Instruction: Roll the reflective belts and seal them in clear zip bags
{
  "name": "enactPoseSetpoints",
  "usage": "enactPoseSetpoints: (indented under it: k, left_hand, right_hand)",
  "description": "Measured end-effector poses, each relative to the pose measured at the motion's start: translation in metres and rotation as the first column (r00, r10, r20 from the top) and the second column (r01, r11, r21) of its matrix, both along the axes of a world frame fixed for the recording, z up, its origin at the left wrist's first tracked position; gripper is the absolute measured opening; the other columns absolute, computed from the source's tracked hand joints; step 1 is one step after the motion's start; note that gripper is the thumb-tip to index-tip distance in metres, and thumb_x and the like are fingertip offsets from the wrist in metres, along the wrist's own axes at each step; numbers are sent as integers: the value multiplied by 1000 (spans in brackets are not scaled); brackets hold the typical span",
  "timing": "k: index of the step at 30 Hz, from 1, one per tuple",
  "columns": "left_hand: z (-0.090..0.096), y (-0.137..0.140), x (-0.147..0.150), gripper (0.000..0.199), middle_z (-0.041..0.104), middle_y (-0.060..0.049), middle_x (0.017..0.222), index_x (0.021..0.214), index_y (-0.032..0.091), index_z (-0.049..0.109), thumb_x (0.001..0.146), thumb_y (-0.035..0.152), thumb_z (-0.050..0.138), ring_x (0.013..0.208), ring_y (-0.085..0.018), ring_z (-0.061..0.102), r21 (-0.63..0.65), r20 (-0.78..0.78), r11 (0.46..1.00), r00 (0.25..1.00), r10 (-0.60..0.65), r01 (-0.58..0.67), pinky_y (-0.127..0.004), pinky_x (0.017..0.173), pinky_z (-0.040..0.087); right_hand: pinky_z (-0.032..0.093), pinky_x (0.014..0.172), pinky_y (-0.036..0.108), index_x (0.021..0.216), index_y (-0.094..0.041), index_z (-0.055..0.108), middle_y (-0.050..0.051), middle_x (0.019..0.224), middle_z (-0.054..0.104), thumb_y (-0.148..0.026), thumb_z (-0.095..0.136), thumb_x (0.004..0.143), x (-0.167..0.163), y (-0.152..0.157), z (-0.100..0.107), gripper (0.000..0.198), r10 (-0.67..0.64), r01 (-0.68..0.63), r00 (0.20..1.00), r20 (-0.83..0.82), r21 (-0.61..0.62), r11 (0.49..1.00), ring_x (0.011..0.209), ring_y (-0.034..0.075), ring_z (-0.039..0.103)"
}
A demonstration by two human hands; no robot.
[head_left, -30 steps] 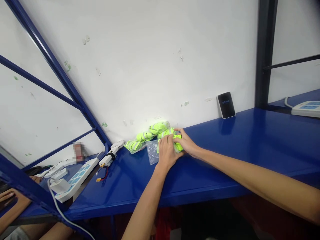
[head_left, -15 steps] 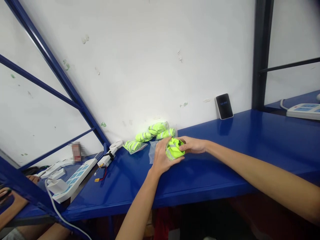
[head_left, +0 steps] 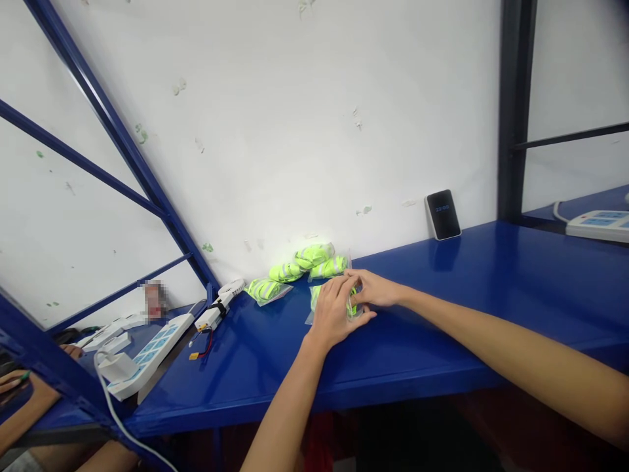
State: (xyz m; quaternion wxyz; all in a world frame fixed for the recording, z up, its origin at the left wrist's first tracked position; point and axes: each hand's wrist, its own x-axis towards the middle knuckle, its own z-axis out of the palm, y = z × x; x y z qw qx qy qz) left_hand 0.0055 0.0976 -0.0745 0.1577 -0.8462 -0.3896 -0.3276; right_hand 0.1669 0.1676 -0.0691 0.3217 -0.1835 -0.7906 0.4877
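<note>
A rolled fluorescent yellow reflective vest (head_left: 314, 297), with silver stripes, sits in a clear plastic bag (head_left: 309, 318) above the blue table. My left hand (head_left: 334, 311) is wrapped over the bag and vest, its thumb below on the right side. At the bag's right end, the fingers of my right hand (head_left: 377, 288) are bent and pinch at its edge, touching the vest. The two hands cover most of the bundle. Just behind them lie several more bagged vests (head_left: 314, 254) in a pile against the wall.
A white fan (head_left: 230, 286) and a battery pack with wires (head_left: 212, 316) lie left of the vests. Further left are a power strip (head_left: 152, 354), a blue frame post (head_left: 132, 157) and another person's hand (head_left: 42, 393). A clock display (head_left: 443, 215) leans on the wall.
The vest has gone deeper into the plastic bag and shows less. My left hand has closed further over it, while my right fingers have shifted to the bag's end.
</note>
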Motion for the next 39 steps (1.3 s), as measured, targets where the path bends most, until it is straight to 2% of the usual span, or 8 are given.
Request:
enactPoseSetpoints:
  k: [5, 11, 16, 19, 24, 29, 34, 39]
  left_hand:
    - [2, 1, 3, 50, 61, -9, 119, 127, 22, 47, 85, 47, 58, 112, -24, 55, 74, 61, 995, 996, 62, -67, -41, 98, 44]
    - [4, -4, -4, 52, 62, -9, 117, 125, 21, 46, 82, 46, 61, 108, -24, 55, 148, 167, 980, 980, 106, -131, -40, 95, 44]
    - [7, -10, -10, 74, 57, -11, 123, 131, 21, 43, 72, 59, 65, 112, -28, 52, 82, 104, 993, 992, 73, -82, -44, 98, 40]
    - [11, -9, -16, 72, 53, -12, 128, 136, 21, 40, 78, 62, 54, 117, -29, 49, 62, 103, 998, 994, 27, -33, -44, 101, 37]
    - [14, -1, -33, 49, 53, -12, 133, 135, 18, 42, 95, 44, 30, 123, -24, 47, 50, 320, 989, 941, 113, -136, -40, 103, 34]
    - [13, -3, -29, 42, 66, -6, 116, 126, 23, 55, 95, 43, 34, 106, -22, 58, -188, 39, 976, 992, 122, -113, -38, 98, 35]
    - [15, -7, -15, 46, 68, -5, 103, 120, 25, 57, 87, 55, 48, 96, -24, 60, -134, -110, 943, 951, 290, -303, -36, 85, 38]
    - [15, 0, -16, 43, 70, -7, 85, 97, 22, 65, 93, 54, 36, 83, -23, 63, -89, -78, 847, 852, 518, -524, -34, 76, 37]
  right_hand:
    - [46, 67, 27, 90, -15, 63, 2, 83, 59, -43, 74, 70, -5, 3, -4, 36, -102, 121, 989, -111, 181, 976, 76, 16, 53]
    - [47, 71, 30, 104, -14, 69, 4, 89, 65, -45, 75, 68, -6, -2, 1, 47, -52, 33, 989, -138, -133, 991, 80, 18, 58]
    - [49, 66, 30, 87, -13, 72, 2, 74, 65, -39, 80, 61, -5, -2, -1, 37, -70, 17, 982, -177, -286, 958, 65, 14, 58]
    - [48, 62, 29, 74, -13, 71, 0, 61, 62, -42, 76, 66, -4, 0, -3, 30, -121, 86, 979, -162, -211, 974, 58, 13, 56]
    - [47, 58, 28, 70, -13, 71, 2, 60, 65, -45, 76, 65, -5, 2, -4, 32, -130, 106, 981, -145, -163, 981, 56, 14, 57]
    - [45, 53, 26, 70, -14, 67, 1, 57, 65, -35, 78, 59, -8, 8, -14, 26, -260, 243, 957, -129, -131, 961, 50, 14, 57]
    - [39, 43, 23, 59, -17, 56, -2, 45, 55, -31, 69, 67, -6, 5, -16, 21, -468, 473, 880, -83, 68, 878, 40, 13, 55]
    - [44, 54, 25, 63, -16, 64, 1, 53, 60, -45, 56, 81, -7, -5, -8, 36, -360, 359, 933, -33, 194, 913, 52, 15, 57]
